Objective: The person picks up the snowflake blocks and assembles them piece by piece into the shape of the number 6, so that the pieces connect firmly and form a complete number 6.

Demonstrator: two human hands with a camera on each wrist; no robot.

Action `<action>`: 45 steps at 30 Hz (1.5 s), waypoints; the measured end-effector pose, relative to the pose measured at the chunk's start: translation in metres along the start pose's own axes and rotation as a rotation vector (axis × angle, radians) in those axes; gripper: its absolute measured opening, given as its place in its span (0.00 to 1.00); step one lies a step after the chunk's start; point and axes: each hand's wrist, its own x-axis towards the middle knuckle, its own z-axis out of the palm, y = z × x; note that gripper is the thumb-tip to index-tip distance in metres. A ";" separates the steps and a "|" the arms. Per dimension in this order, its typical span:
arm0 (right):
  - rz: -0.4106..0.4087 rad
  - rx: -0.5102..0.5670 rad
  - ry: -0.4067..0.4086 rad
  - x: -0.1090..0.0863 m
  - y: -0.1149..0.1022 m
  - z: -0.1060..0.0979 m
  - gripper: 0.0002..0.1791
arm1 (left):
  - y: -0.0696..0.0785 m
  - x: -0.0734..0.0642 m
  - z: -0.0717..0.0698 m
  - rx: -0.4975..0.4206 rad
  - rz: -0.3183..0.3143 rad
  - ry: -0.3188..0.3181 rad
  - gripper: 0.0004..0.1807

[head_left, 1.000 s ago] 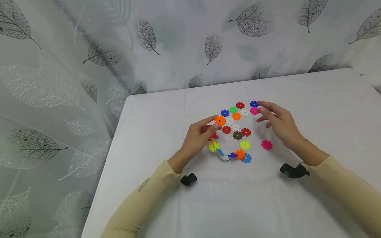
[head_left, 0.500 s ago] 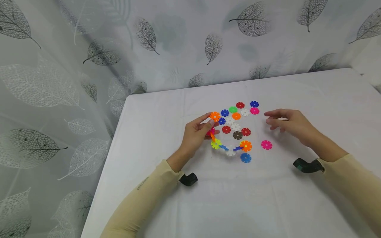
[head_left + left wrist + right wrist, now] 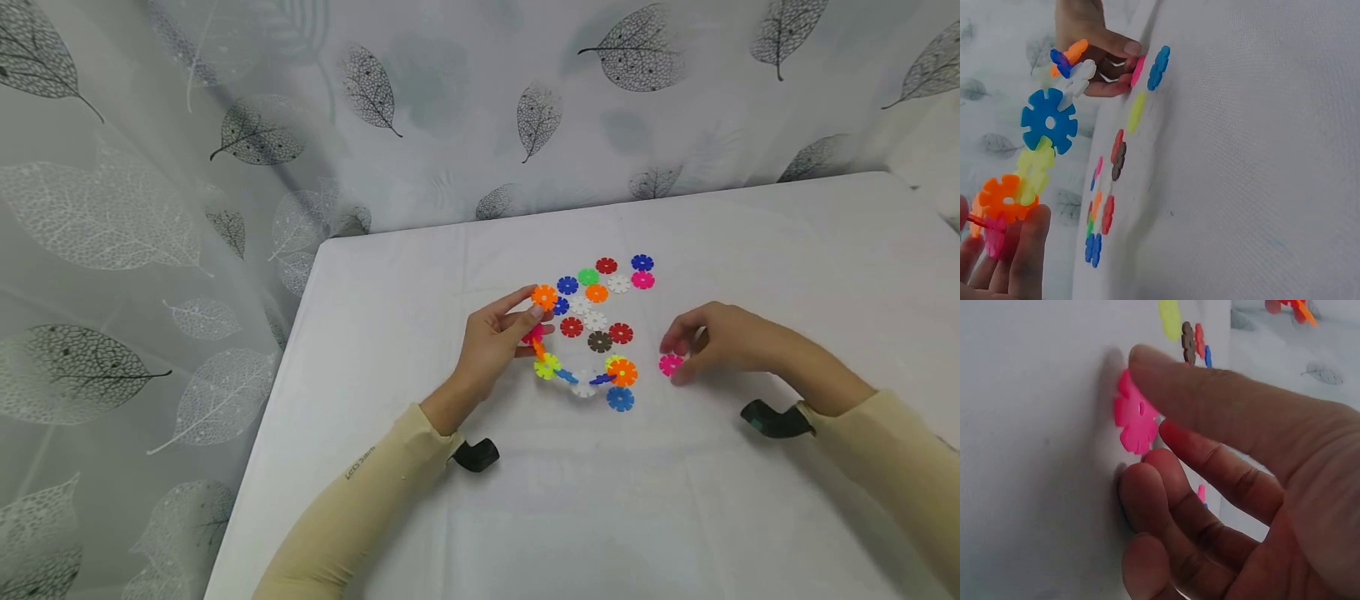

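Note:
My left hand (image 3: 491, 337) pinches the near end of a chain of interlocked, notched plastic discs. An orange disc (image 3: 544, 297) stands at its fingertips. From there the chain curves through pink, orange and yellow to a blue disc (image 3: 1049, 121), a white disc (image 3: 1079, 78), a dark blue one and another orange disc (image 3: 622, 372). My right hand (image 3: 727, 337) is at a loose pink disc (image 3: 671, 364) right of the chain. In the right wrist view, its thumb lies on one edge of that pink disc and the index finger on the opposite side.
Loose discs lie behind the chain on the white-covered table (image 3: 562, 517), among them a brown disc (image 3: 600, 342), a green disc (image 3: 588, 277) and a pink disc (image 3: 642, 280). A light blue disc (image 3: 620, 399) lies in front. A leaf-patterned curtain (image 3: 450, 100) hangs behind.
My right hand has left the back discs, swung right and come down to the loose pink disc. The left hand has shifted slightly left with the chain, whose far end has swung up.

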 end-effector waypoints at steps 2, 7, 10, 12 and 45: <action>0.002 -0.023 -0.003 0.000 -0.002 0.001 0.26 | 0.000 0.000 0.000 -0.005 -0.009 -0.003 0.25; -0.006 -0.049 0.001 0.001 -0.001 0.003 0.23 | 0.000 -0.001 0.001 -0.009 -0.032 -0.005 0.26; -0.005 -0.054 0.007 0.001 -0.001 0.004 0.23 | 0.000 -0.002 0.002 -0.007 -0.035 -0.006 0.25; -0.002 -0.053 0.016 0.002 -0.001 0.005 0.22 | -0.001 -0.003 0.002 -0.010 -0.034 -0.011 0.25; -0.190 0.297 0.254 0.008 -0.043 0.013 0.17 | -0.004 -0.007 0.014 -0.073 -0.106 -0.188 0.27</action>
